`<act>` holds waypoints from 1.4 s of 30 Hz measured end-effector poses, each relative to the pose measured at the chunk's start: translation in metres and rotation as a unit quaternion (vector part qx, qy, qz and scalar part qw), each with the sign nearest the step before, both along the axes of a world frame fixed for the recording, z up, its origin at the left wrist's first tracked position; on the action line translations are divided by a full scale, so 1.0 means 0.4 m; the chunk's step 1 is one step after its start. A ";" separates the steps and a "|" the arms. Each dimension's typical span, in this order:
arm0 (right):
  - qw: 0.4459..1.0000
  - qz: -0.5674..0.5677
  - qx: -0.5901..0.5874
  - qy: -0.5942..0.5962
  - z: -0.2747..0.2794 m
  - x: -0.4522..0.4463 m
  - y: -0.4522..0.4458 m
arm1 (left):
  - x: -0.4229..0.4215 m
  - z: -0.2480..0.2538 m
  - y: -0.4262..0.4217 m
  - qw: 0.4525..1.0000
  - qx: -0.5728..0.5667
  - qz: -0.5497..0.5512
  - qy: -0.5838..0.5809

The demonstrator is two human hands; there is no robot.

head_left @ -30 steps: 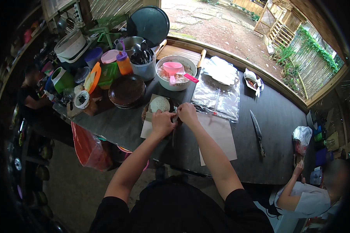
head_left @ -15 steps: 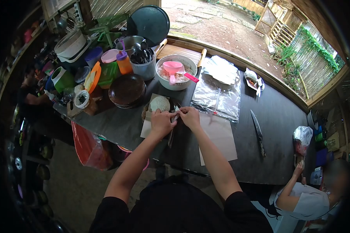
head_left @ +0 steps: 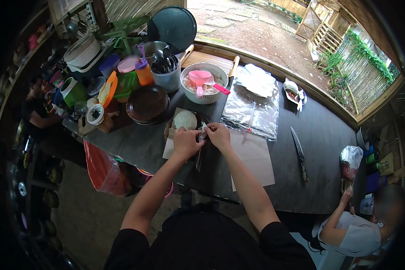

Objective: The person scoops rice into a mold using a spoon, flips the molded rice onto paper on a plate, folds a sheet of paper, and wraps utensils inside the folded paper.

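Observation:
My left hand (head_left: 187,141) and my right hand (head_left: 218,136) meet over the table's near edge, fingertips pinched on a small white wrapper (head_left: 203,131). Just below it, a thin dark handle (head_left: 198,162) sticks out toward me; what it belongs to is hidden. Close behind my left fingers, a round mound of rice (head_left: 185,120) rests on brown paper (head_left: 169,148), over a plate that is mostly covered. To the right of my right hand lies a flat sheet of brown paper (head_left: 253,164).
A white tub of rice (head_left: 201,96) with a pink scoop stands behind my hands. Dark stacked plates (head_left: 147,104) and a cutlery bucket (head_left: 168,78) are leftward. Plastic bags (head_left: 252,114) and a knife (head_left: 298,153) lie rightward. A person (head_left: 353,231) works at right, another (head_left: 38,114) at left.
My hands stay in nearly the same place, with a small shift of the fingers on the white wrapper. The person at the left has moved an arm slightly.

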State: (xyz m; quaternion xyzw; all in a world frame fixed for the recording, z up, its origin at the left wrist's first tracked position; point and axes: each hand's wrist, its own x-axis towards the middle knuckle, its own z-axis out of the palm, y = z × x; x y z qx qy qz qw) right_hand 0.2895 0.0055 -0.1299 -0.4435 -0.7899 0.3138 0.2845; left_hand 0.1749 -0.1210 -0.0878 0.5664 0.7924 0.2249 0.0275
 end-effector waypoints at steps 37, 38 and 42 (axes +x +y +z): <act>0.975 -0.055 -0.186 -0.110 -0.399 0.473 -0.781 | -0.287 -0.939 -1.234 0.696 -0.227 0.349 -0.585; 0.943 0.072 -0.092 -0.312 -0.502 0.495 -0.787 | -0.283 -0.918 -1.258 0.696 -0.217 0.350 -0.588; 0.894 0.101 -0.073 -0.431 -0.782 0.622 -0.948 | -0.231 -0.849 -1.359 0.766 -0.193 0.316 -0.525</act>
